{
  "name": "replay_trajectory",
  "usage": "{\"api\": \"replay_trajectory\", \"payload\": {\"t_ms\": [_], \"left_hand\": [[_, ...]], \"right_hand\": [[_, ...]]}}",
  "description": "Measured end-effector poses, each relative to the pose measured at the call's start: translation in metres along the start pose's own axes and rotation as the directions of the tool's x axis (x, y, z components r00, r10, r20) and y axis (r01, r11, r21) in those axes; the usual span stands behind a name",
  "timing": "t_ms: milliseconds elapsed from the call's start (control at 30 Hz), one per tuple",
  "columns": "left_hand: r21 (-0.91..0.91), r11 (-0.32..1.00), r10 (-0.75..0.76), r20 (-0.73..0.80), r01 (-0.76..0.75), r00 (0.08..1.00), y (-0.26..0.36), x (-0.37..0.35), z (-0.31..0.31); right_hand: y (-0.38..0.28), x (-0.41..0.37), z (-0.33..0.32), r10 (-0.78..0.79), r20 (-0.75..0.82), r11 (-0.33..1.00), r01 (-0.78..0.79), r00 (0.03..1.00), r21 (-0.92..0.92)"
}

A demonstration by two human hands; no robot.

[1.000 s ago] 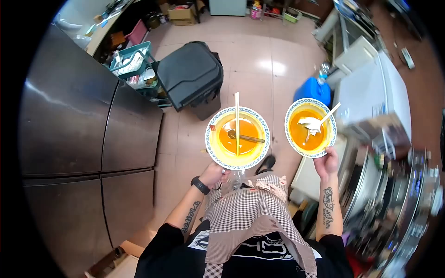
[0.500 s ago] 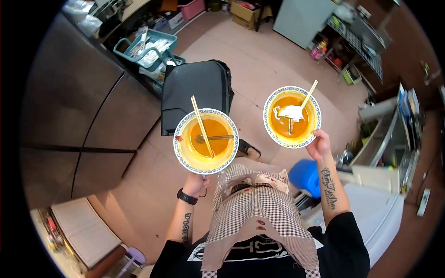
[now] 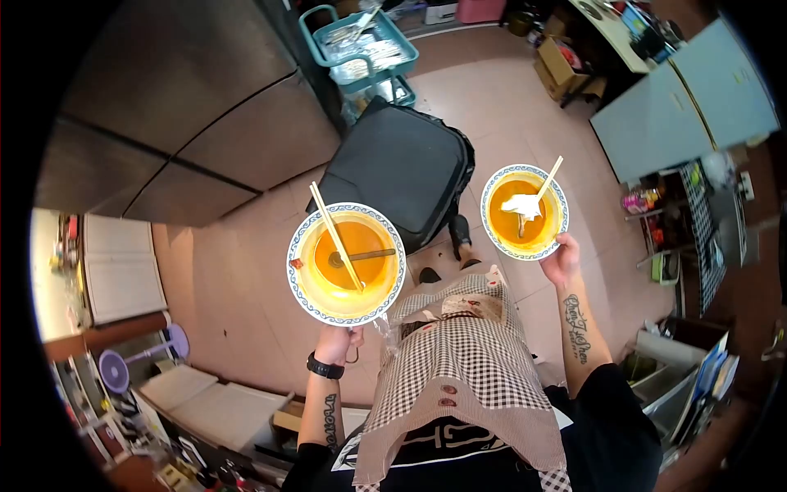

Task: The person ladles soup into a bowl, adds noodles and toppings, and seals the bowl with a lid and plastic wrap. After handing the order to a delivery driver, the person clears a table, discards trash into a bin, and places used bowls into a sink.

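My left hand [image 3: 337, 343] grips the near rim of a blue-patterned bowl [image 3: 345, 262] with orange broth dregs; chopsticks [image 3: 335, 236] and a spoon [image 3: 361, 256] lie in it. A black watch sits on that wrist. My right hand [image 3: 560, 261] holds a second, smaller-looking bowl [image 3: 525, 211] by its near edge; it holds orange broth, a crumpled white napkin [image 3: 522, 205] and chopsticks [image 3: 546, 182]. Both bowls are carried level at chest height above my checked apron [image 3: 459, 361].
A black lidded bin [image 3: 402, 168] stands on the tiled floor just ahead, between the bowls. A steel fridge [image 3: 164, 107] is at the left, a teal cart of cutlery [image 3: 361, 45] beyond it, a pale fridge [image 3: 680, 98] at the right, a purple fan [image 3: 123, 365] low left.
The view has swung round as I turned; the black bin now lies straight ahead and the steel fridge has shifted up and left. Both bowls stay held in the same grip.
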State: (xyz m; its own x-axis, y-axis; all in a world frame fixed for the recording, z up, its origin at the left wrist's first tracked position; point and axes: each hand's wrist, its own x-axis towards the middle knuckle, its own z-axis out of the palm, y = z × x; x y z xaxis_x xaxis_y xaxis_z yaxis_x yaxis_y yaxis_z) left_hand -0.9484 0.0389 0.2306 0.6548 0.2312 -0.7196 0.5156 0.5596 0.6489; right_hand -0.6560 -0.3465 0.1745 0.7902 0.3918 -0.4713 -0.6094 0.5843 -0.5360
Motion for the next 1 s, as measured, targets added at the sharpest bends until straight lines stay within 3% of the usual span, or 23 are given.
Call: {"api": "replay_trajectory", "payload": {"t_ms": [200, 367, 433, 567, 633, 700, 767, 800, 833, 900, 1000], "left_hand": [[-0.064, 0.997, 0.031, -0.205, -0.045, 0.978, -0.022, -0.028, 0.02], [-0.215, 0.976, -0.052, -0.323, -0.02, 0.945, -0.019, -0.047, 0.048], [-0.159, 0.986, -0.013, -0.321, -0.04, 0.947, -0.028, -0.06, 0.052], [-0.179, 0.983, -0.012, -0.325, -0.049, 0.946, -0.055, -0.076, 0.046], [-0.244, 0.969, -0.063, -0.38, -0.035, 0.923, -0.022, -0.054, 0.063], [-0.304, 0.952, -0.075, -0.367, -0.043, 0.927, -0.023, -0.048, 0.07], [-0.306, 0.951, -0.084, -0.391, -0.043, 0.916, -0.021, -0.044, 0.076], [-0.342, 0.939, -0.094, -0.384, -0.047, 0.918, -0.021, -0.043, 0.077], [-0.376, 0.925, -0.102, -0.374, -0.05, 0.922, -0.021, -0.046, 0.071], [-0.401, 0.911, -0.091, -0.418, -0.093, 0.904, -0.017, -0.042, 0.075], [-0.435, 0.894, -0.099, -0.422, -0.106, 0.901, -0.021, -0.038, 0.08]], "right_hand": [[-0.008, 0.052, -0.03, 0.129, 0.002, 0.992, -0.129, 0.992, 0.006], [-0.004, 0.093, -0.055, 0.178, -0.045, 0.984, -0.179, 0.983, -0.015], [0.007, 0.103, -0.062, 0.211, -0.095, 0.974, -0.218, 0.973, -0.063], [0.048, 0.143, -0.066, 0.225, -0.093, 0.925, -0.242, 0.97, -0.292], [0.056, 0.2, -0.018, 0.189, -0.102, 0.86, -0.215, 0.977, -0.463], [0.067, 0.233, 0.016, 0.181, -0.039, 0.755, -0.164, 0.983, -0.635], [0.09, 0.274, 0.031, 0.2, 0.053, 0.529, -0.063, 0.978, -0.846], [0.1, 0.281, 0.05, 0.07, 0.156, 0.364, 0.121, 0.985, -0.923], [0.121, 0.286, 0.063, -0.067, 0.257, 0.058, 0.261, 0.964, -0.963], [0.126, 0.276, 0.115, 0.011, 0.441, -0.225, 0.432, 0.897, -0.873], [0.138, 0.274, 0.158, 0.199, 0.562, -0.388, 0.591, 0.803, -0.707]]}}
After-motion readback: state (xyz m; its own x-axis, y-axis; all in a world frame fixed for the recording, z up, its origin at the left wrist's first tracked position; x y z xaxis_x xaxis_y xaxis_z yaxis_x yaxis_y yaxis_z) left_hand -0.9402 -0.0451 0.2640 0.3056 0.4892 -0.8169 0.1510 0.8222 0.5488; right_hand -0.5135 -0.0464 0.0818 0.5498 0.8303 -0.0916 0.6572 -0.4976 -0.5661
